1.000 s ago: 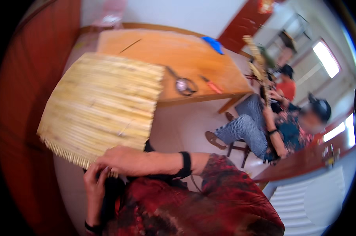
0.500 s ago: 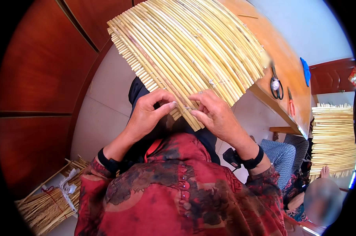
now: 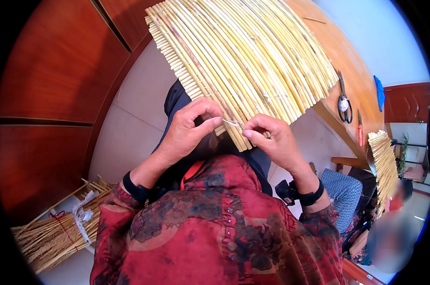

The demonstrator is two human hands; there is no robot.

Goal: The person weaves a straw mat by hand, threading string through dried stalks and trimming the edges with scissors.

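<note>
A mat of pale yellow reed stalks [image 3: 243,61], bound in rows with thin thread, slants from my lap up onto the table edge. Over its near end, a short length of white string [image 3: 231,123] stretches between my two hands. My left hand [image 3: 189,126] pinches the string's left side between thumb and forefinger. On the other side, my right hand [image 3: 271,137] is closed, thumb against forefinger, at the string's right side. Just below the string, the cut ends of several stalks jut toward me.
On the wooden table [image 3: 350,57] lie black-handled scissors [image 3: 344,102] wound with white, orange-handled pliers [image 3: 360,129] and a blue cloth [image 3: 379,92]. A bundle of dry stalks [image 3: 58,232] is on the floor at left. At right, a person holds another reed mat [image 3: 383,166].
My hands have drawn slightly apart, and the white string now shows taut between them. At right, the other person's mat has tilted and looks narrower.
</note>
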